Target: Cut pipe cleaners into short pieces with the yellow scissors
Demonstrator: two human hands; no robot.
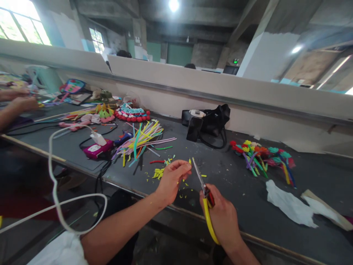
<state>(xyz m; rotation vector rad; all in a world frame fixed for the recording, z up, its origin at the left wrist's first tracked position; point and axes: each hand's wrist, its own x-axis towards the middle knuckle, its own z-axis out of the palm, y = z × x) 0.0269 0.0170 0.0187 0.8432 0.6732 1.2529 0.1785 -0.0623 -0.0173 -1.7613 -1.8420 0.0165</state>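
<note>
My left hand (172, 180) is closed in a pinch on a short yellow piece of pipe cleaner (190, 161), whose tip pokes out past the fingertips. Around the handles of a pair of scissors (206, 211), yellow on one side and red on the other, my right hand (223, 217) is wrapped. The blades point up and away, just right of the yellow piece; whether they touch it is unclear. Beneath and beside my left hand lie many small yellow clippings (158, 173). A red pipe cleaner piece (157, 161) rests just behind them.
A bundle of coloured pipe cleaners (143, 138) lies ahead left, near a magenta power box (97, 149) with a white cable. Behind stand a phone (194, 129) and a black bag (217, 121). Pipe cleaner flowers (259, 154) lie right. Another person's hands (22, 103) are far left.
</note>
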